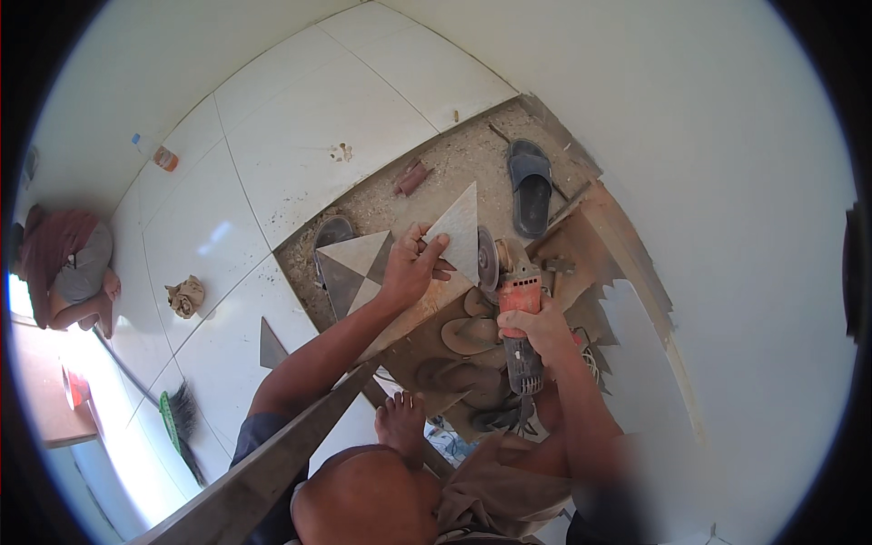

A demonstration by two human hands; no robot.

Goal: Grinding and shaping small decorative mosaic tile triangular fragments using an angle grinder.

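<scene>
My left hand (413,268) pinches a pale triangular tile piece (460,227) between thumb and fingers, its point aimed away from me. My right hand (543,327) is wrapped round the body of a red and black angle grinder (520,295). The grinder's disc (489,259) stands close along the right edge of the tile piece; whether it touches, I cannot tell. Under and left of my left hand lies a tile with grey and pale triangles (343,277). A grey triangular offcut (271,343) lies farther left on the floor tiles.
Dark slide sandals (531,186) rest on the rough bare strip, near a reddish broken piece (413,177). Several flip-flops (472,334) lie beneath the grinder. A long plank (263,463) slants past my left arm. Leftward are a bottle (163,158), crumpled paper (185,297), a broom (177,427) and a crouching person (77,259).
</scene>
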